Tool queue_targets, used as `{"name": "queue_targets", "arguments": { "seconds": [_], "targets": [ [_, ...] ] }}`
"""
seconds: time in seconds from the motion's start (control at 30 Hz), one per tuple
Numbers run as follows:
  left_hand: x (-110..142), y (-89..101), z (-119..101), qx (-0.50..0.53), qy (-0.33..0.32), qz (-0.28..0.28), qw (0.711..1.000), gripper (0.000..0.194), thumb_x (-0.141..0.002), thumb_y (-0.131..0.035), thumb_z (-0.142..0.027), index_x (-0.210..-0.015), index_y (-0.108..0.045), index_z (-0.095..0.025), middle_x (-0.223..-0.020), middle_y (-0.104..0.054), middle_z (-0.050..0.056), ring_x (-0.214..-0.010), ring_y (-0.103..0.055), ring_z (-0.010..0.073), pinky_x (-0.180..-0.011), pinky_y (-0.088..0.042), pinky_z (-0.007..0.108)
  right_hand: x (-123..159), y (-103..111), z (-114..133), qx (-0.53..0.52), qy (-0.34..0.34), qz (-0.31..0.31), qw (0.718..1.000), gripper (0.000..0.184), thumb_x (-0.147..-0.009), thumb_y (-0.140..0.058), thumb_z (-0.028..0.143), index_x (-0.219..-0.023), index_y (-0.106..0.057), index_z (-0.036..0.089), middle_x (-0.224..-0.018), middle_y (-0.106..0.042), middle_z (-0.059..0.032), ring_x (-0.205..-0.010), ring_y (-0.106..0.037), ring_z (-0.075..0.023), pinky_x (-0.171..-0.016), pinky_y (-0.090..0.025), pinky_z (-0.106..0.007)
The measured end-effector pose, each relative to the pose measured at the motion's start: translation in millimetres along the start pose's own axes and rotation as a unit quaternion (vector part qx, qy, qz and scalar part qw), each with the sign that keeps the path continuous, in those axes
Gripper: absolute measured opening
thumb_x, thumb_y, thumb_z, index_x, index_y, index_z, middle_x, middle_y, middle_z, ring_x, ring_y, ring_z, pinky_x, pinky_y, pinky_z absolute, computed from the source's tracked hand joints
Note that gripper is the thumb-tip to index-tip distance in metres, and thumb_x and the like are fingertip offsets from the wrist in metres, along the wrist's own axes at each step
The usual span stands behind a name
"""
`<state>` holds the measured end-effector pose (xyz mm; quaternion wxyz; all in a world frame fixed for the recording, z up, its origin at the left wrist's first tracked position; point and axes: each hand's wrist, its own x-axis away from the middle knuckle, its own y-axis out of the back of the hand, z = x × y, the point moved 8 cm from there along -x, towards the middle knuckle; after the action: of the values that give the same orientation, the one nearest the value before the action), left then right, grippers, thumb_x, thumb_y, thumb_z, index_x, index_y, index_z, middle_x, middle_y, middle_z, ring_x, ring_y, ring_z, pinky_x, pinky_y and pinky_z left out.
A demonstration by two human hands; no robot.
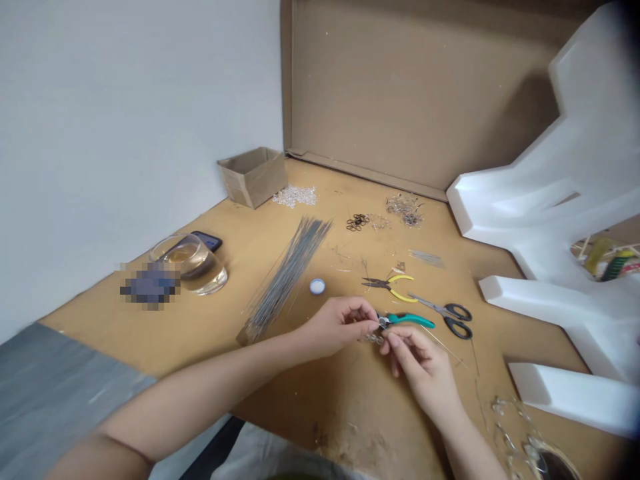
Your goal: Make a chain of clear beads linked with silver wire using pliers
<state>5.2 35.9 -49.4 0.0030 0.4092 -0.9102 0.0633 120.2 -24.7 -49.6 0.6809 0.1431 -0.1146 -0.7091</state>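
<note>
My left hand has its thumb and fingers pinched on a small clear piece, too small to make out fully. Close beside it, my right hand is closed at the fingertips on a short string of small clear beads, partly hidden by the fingers. Right behind both hands lie green-handled pliers, their jaws mostly covered. Yellow-handled pliers and black-handled scissors rest farther back. A thin wire slants out past my right hand.
A bundle of grey wires lies left of a small blue-rimmed white lid. Behind are clear beads, black rings and a cardboard box. A glass stands at left; white foam borders the right.
</note>
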Motion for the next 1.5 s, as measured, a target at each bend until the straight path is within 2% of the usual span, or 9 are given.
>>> {"name": "queue_targets", "arguments": {
  "seconds": [0.37, 0.6, 0.77, 0.87, 0.97, 1.07, 1.23, 1.37, 1.5],
  "targets": [
    [3.4, -2.1, -12.9, -0.131, -0.102, 0.02, 0.986, 0.021, -0.079, -0.054, -0.028, -0.091, -0.061, -0.013, -0.078, -0.058, 0.004, -0.065, -0.049, 0.0092, -0.058, -0.038, 0.02, -5.2, -3.2, -1.0, -0.072, -0.032, 0.033, 0.996, 0.023, -0.083, -0.051, 0.038, -0.076, -0.057, 0.018, -0.069, -0.06, -0.0018, -0.05, -0.051, -0.0099, -0.052, -0.043, -0.024],
    [2.5, 0.5, -13.1, -0.147, -0.113, 0.01, 0.983, 0.018, -0.079, -0.055, -0.029, -0.085, -0.063, -0.013, -0.077, -0.058, 0.004, -0.063, -0.048, 0.0084, -0.056, -0.037, 0.019, -3.4, -9.1, -4.0, -0.081, -0.038, 0.047, 0.995, 0.024, -0.083, -0.051, 0.039, -0.078, -0.058, 0.017, -0.069, -0.062, -0.0023, -0.05, -0.052, -0.0103, -0.052, -0.044, -0.025],
    [-0.7, 4.0, -12.5, -0.157, -0.108, -0.001, 0.982, 0.017, -0.078, -0.055, -0.028, -0.08, -0.063, -0.013, -0.075, -0.057, 0.003, -0.063, -0.047, 0.0086, -0.057, -0.036, 0.019, -6.4, 17.7, -3.3, 0.067, -0.007, -0.019, 0.998, 0.025, -0.083, -0.049, 0.038, -0.094, -0.06, 0.019, -0.069, -0.064, -0.003, -0.061, -0.059, -0.0154, -0.062, -0.048, -0.029],
    [-3.6, 8.8, -8.8, -0.132, -0.086, -0.018, 0.987, 0.02, -0.077, -0.057, -0.031, -0.079, -0.063, -0.012, -0.07, -0.056, 0.002, -0.059, -0.045, 0.0077, -0.054, -0.035, 0.019, -8.7, 42.0, 4.7, 0.261, 0.08, -0.084, 0.958, 0.033, -0.076, -0.058, 0.038, -0.105, -0.059, 0.022, -0.104, -0.063, -0.0087, -0.094, -0.058, -0.0232, -0.084, -0.044, -0.04],
    [-5.6, 11.0, -4.8, -0.077, -0.051, -0.018, 0.996, 0.024, -0.075, -0.059, -0.035, -0.08, -0.062, -0.012, -0.06, -0.052, -0.001, -0.051, -0.043, 0.0059, -0.048, -0.033, 0.018, -9.7, 36.4, -4.9, 0.418, 0.099, -0.01, 0.903, 0.057, -0.067, -0.064, 0.04, -0.12, -0.052, 0.023, -0.12, -0.055, -0.0111, -0.114, -0.046, -0.0299, -0.092, -0.036, -0.048],
    [-6.1, 11.5, -4.6, -0.033, -0.014, -0.002, 0.999, 0.025, -0.073, -0.061, -0.037, -0.079, -0.06, -0.012, -0.053, -0.049, -0.004, -0.046, -0.042, 0.0049, -0.045, -0.033, 0.017, -7.3, 30.4, -16.9, 0.493, 0.06, 0.014, 0.868, 0.068, -0.063, -0.064, 0.039, -0.127, -0.045, 0.025, -0.126, -0.05, -0.0114, -0.117, -0.041, -0.0324, -0.09, -0.037, -0.049],
    [-6.1, 10.0, -2.1, 0.025, 0.041, 0.058, 0.997, 0.025, -0.07, -0.065, -0.036, -0.076, -0.058, -0.013, -0.048, -0.048, -0.006, -0.04, -0.04, 0.0036, -0.04, -0.028, 0.016, -6.2, 16.4, -7.4, 0.53, 0.082, -0.003, 0.844, 0.056, -0.064, -0.059, 0.031, -0.119, -0.053, 0.02, -0.113, -0.058, -0.0136, -0.103, -0.05, -0.033, -0.086, -0.038, -0.047],
    [-5.5, 11.4, -0.4, 0.037, 0.05, 0.089, 0.994, 0.024, -0.07, -0.065, -0.034, -0.077, -0.057, -0.013, -0.049, -0.048, -0.006, -0.039, -0.04, 0.0028, -0.039, -0.025, 0.016, -9.5, 28.5, -6.5, 0.453, 0.029, -0.02, 0.891, 0.044, -0.066, -0.055, 0.027, -0.11, -0.059, 0.021, -0.106, -0.061, -0.0114, -0.091, -0.058, -0.0293, -0.077, -0.044, -0.042],
    [-5.3, 15.0, -4.1, 0.023, 0.048, 0.075, 0.996, 0.023, -0.069, -0.066, -0.033, -0.075, -0.058, -0.012, -0.054, -0.052, -0.004, -0.042, -0.044, 0.0033, -0.039, -0.028, 0.016, -8.6, 55.6, -14.0, 0.188, -0.05, -0.054, 0.979, 0.035, -0.069, -0.053, 0.033, -0.1, -0.059, 0.02, -0.095, -0.064, -0.0094, -0.082, -0.06, -0.0253, -0.069, -0.047, -0.036]
  ]
}}
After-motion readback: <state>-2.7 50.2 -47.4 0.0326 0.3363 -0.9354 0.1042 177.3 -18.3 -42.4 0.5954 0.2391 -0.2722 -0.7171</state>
